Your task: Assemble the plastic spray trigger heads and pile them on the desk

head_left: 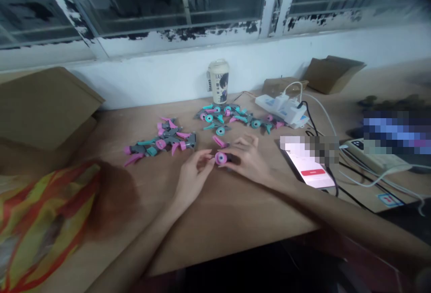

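In the head view my right hand (247,157) grips a small grey plastic piece with a pink lever (219,141) and a round pink collar (221,158), whose open end faces me. It looks like a trigger sprayer head, held just above the table. My left hand (195,171) is at the collar's left side with thumb and forefinger pinched together. Whatever is between those fingertips is too small to make out. Behind my hands lies a pile of similar teal, pink and grey pieces (208,118). Another heap of mostly pink and grey ones (168,138) lies to the left.
A printed cup (219,82) stands by the wall. On the right are a white power strip (283,109) with cables, a lit phone (311,167) and a beige power bank (373,156). Cardboard boxes (43,108) and a red-yellow bag (50,225) occupy the left.
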Action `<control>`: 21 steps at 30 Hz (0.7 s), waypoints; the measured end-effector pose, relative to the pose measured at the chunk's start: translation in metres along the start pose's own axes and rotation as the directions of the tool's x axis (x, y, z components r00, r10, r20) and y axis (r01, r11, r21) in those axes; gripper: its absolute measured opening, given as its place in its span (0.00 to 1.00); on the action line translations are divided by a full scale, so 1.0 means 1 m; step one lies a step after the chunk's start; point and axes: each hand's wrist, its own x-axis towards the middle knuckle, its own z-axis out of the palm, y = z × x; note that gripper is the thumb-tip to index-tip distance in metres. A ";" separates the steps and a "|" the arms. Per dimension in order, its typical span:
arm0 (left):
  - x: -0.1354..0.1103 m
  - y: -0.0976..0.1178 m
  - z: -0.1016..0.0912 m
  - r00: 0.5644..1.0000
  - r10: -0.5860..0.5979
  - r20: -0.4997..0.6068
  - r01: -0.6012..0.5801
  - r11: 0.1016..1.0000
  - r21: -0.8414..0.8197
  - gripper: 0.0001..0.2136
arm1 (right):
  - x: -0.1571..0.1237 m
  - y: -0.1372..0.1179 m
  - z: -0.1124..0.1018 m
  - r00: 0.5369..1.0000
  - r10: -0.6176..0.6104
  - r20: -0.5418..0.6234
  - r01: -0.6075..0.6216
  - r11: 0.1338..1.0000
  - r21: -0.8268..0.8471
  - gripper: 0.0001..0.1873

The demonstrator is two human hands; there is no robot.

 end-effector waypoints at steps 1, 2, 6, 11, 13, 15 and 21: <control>-0.002 -0.001 0.004 0.999 -0.013 0.044 0.015 0.998 -0.058 0.15 | -0.007 -0.004 0.003 1.000 -0.014 0.013 0.014 0.999 0.033 0.14; -0.003 -0.002 0.006 0.997 -0.025 0.076 0.033 0.993 -0.109 0.15 | -0.012 -0.006 0.006 1.000 -0.022 0.022 0.021 0.998 0.061 0.15; -0.003 -0.008 0.007 0.987 -0.057 0.152 0.090 0.972 -0.219 0.17 | -0.021 -0.007 0.014 0.998 -0.039 0.046 0.033 0.990 0.134 0.18; -0.003 -0.010 0.004 0.970 -0.034 0.241 0.092 0.968 -0.235 0.17 | -0.024 -0.009 0.017 0.997 -0.046 0.060 0.035 0.986 0.165 0.17; -0.003 -0.009 0.004 0.957 -0.027 0.288 0.094 0.971 -0.221 0.15 | -0.025 -0.009 0.017 0.998 -0.040 0.058 0.029 0.985 0.169 0.14; -0.004 -0.008 0.004 0.946 -0.031 0.322 0.102 0.973 -0.207 0.14 | -0.026 -0.009 0.017 0.997 -0.046 0.056 0.036 0.985 0.167 0.12; -0.006 -0.006 0.008 0.962 -0.024 0.272 0.061 0.990 -0.128 0.13 | -0.029 -0.004 0.016 0.990 -0.127 0.053 0.121 0.986 0.113 0.13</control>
